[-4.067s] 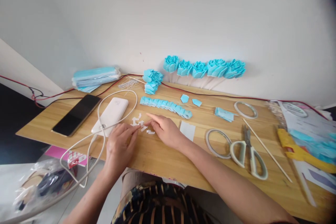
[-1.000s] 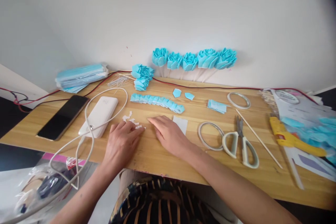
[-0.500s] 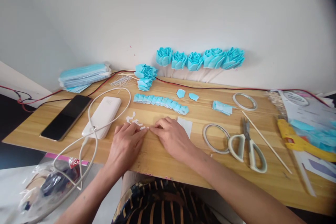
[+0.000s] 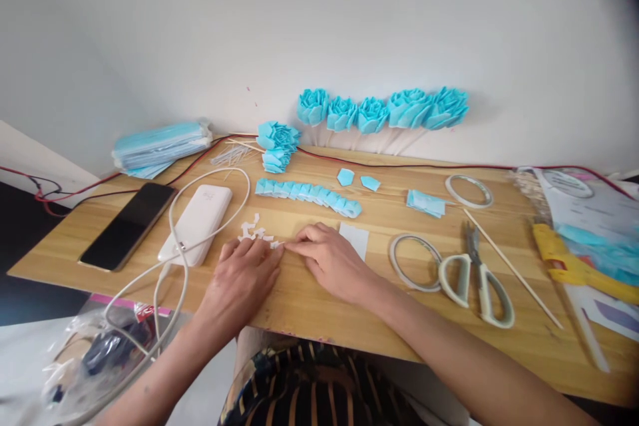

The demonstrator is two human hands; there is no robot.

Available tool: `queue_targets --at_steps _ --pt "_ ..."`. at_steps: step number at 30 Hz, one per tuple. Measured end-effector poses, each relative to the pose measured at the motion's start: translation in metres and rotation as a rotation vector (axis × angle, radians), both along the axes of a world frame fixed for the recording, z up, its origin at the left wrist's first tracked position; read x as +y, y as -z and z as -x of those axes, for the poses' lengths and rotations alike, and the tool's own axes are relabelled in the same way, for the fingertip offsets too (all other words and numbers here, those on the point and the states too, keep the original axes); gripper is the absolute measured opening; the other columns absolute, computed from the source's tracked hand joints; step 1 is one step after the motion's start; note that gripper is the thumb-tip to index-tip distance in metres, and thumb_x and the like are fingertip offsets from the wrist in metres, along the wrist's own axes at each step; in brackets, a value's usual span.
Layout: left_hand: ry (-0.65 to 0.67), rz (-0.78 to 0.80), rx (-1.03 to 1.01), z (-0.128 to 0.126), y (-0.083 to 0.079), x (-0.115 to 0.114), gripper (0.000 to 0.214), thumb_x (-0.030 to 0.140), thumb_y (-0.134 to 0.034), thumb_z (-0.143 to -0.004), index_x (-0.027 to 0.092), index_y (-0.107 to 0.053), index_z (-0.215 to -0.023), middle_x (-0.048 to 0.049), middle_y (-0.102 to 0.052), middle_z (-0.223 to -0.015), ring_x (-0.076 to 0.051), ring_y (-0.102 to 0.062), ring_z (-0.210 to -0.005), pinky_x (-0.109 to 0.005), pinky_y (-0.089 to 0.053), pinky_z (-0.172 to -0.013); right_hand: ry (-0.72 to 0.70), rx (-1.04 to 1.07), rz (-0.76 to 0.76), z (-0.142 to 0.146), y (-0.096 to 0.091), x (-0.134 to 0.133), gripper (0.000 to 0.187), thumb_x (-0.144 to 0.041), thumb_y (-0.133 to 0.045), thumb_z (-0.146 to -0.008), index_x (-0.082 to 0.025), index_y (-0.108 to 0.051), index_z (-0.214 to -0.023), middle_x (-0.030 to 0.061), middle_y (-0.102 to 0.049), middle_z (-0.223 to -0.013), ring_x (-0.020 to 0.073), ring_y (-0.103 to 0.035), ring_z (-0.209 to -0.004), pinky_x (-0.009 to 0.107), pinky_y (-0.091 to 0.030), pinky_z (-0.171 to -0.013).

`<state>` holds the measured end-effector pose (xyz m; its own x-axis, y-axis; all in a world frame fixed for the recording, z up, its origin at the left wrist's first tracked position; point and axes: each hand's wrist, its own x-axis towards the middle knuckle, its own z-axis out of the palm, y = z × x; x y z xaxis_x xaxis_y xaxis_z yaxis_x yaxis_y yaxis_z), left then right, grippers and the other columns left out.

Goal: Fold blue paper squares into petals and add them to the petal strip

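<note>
Both my hands rest on the wooden table (image 4: 309, 306), fingertips meeting at a small cluster of white paper scraps (image 4: 253, 231). My left hand (image 4: 242, 279) lies flat with its fingers stretched toward the scraps. My right hand (image 4: 332, 259) is curled, thumb and forefinger pinched on one white scrap at the cluster's right edge. A white paper slip (image 4: 357, 238) lies partly under my right hand. Just beyond my hands runs a row of folded blue petals (image 4: 307, 193).
White power bank (image 4: 197, 213) with looping cable and a black phone (image 4: 127, 216) sit left. Blue paper flowers (image 4: 382, 110) lean on the wall; a mask stack (image 4: 160, 145) lies back left. Right: tape rings (image 4: 416, 261), scissors (image 4: 474, 283), wooden stick (image 4: 512, 269), yellow glue gun (image 4: 569, 267).
My right hand went from flat with fingers stretched out to curled and pinching at the scraps. My left hand crept slightly right to meet it. The camera shifted a little.
</note>
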<state>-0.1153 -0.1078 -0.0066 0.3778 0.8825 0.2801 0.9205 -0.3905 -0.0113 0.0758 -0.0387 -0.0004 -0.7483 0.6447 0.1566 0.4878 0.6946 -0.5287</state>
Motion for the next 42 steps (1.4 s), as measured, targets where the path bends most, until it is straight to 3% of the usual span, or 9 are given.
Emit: queue_targets --at_steps 10,15,21,24,27,33,36,38,42 --pt "0.109 0.04 0.059 0.015 -0.001 0.006 0.028 0.025 -0.05 -0.091 0.022 -0.063 -0.115 -0.0052 -0.065 -0.088 -0.025 -0.056 -0.084 -0.04 -0.035 -0.078 0.013 -0.097 0.002 0.004 -0.005 0.005 0.039 -0.006 -0.05 -0.086 -0.029 -0.07 -0.111 0.0032 -0.065 -0.098 0.0183 -0.054 -0.093 0.031 -0.041 -0.077" --pt "0.127 0.029 0.005 0.018 -0.001 0.005 0.025 0.026 -0.049 -0.092 0.023 -0.066 -0.11 -0.0055 -0.068 -0.091 -0.024 -0.057 -0.083 -0.039 -0.034 -0.077 0.011 -0.147 -0.109 0.007 -0.004 -0.001 0.03 -0.011 -0.052 -0.089 -0.026 -0.07 -0.107 0.0052 -0.064 -0.092 0.0193 -0.053 -0.09 0.032 -0.039 -0.073" --pt "0.124 0.042 -0.143 0.019 0.001 -0.01 0.023 0.025 -0.051 -0.092 0.026 -0.069 -0.107 -0.0069 -0.067 -0.111 -0.024 -0.056 -0.095 -0.041 -0.036 -0.082 0.017 -0.187 -0.238 0.01 -0.001 -0.015 0.019 -0.017 -0.05 -0.092 -0.018 -0.066 -0.102 0.009 -0.062 -0.092 0.0231 -0.053 -0.091 0.035 -0.042 -0.073" --pt "0.081 0.022 -0.209 0.018 0.003 -0.019 0.021 0.023 -0.054 -0.09 0.026 -0.07 -0.103 -0.0069 -0.068 -0.113 -0.025 -0.056 -0.097 -0.042 -0.037 -0.083 0.04 -0.047 -0.108 0.004 0.0 -0.015 0.03 -0.008 -0.048 -0.089 -0.018 -0.063 -0.112 0.0088 -0.065 -0.102 0.0228 -0.054 -0.098 0.037 -0.044 -0.082" --pt "0.032 0.01 -0.277 0.015 0.003 -0.025 0.017 0.022 -0.057 -0.088 0.023 -0.069 -0.1 -0.0069 -0.069 -0.112 -0.025 -0.057 -0.096 -0.042 -0.037 -0.083 0.115 0.176 0.153 -0.003 -0.001 -0.013 0.038 -0.001 -0.042 -0.086 -0.018 -0.059 -0.116 0.0064 -0.067 -0.108 0.0175 -0.058 -0.1 0.034 -0.045 -0.088" --pt "-0.103 -0.052 -0.531 0.001 -0.004 -0.019 0.013 0.019 -0.054 -0.089 0.02 -0.064 -0.081 -0.0053 -0.069 -0.089 -0.021 -0.058 -0.084 -0.036 -0.039 -0.075 0.107 0.468 0.684 -0.006 -0.014 -0.01 0.023 -0.01 -0.047 -0.087 -0.017 -0.059 -0.104 0.0062 -0.068 -0.103 0.014 -0.063 -0.09 0.028 -0.048 -0.077" --pt "-0.141 -0.063 -0.734 -0.006 -0.011 -0.007 0.009 0.022 -0.055 -0.089 0.019 -0.063 -0.093 -0.005 -0.066 -0.087 -0.019 -0.058 -0.082 -0.034 -0.044 -0.076 0.064 0.516 0.783 -0.007 -0.017 -0.01 0.02 -0.013 -0.05 -0.085 -0.017 -0.058 -0.102 0.0062 -0.068 -0.1 0.0134 -0.061 -0.086 0.026 -0.046 -0.069" --pt "-0.141 -0.017 -0.823 -0.011 -0.015 0.0 0.017 0.023 -0.056 -0.089 0.02 -0.061 -0.105 -0.0037 -0.064 -0.085 -0.017 -0.058 -0.078 -0.032 -0.046 -0.074 0.045 0.531 0.793 -0.008 -0.016 -0.01 0.02 -0.014 -0.05 -0.086 -0.017 -0.058 -0.103 0.0062 -0.067 -0.1 0.0133 -0.06 -0.084 0.024 -0.045 -0.065" --pt "-0.12 0.021 -0.913 -0.019 -0.023 0.007 0.007 0.022 -0.057 -0.087 0.018 -0.063 -0.086 -0.0033 -0.063 -0.082 -0.017 -0.058 -0.08 -0.031 -0.046 -0.076 0.018 0.567 0.802 -0.009 -0.013 -0.01 0.022 -0.015 -0.049 -0.086 -0.018 -0.059 -0.105 0.0057 -0.066 -0.099 0.0123 -0.058 -0.081 0.023 -0.043 -0.061"
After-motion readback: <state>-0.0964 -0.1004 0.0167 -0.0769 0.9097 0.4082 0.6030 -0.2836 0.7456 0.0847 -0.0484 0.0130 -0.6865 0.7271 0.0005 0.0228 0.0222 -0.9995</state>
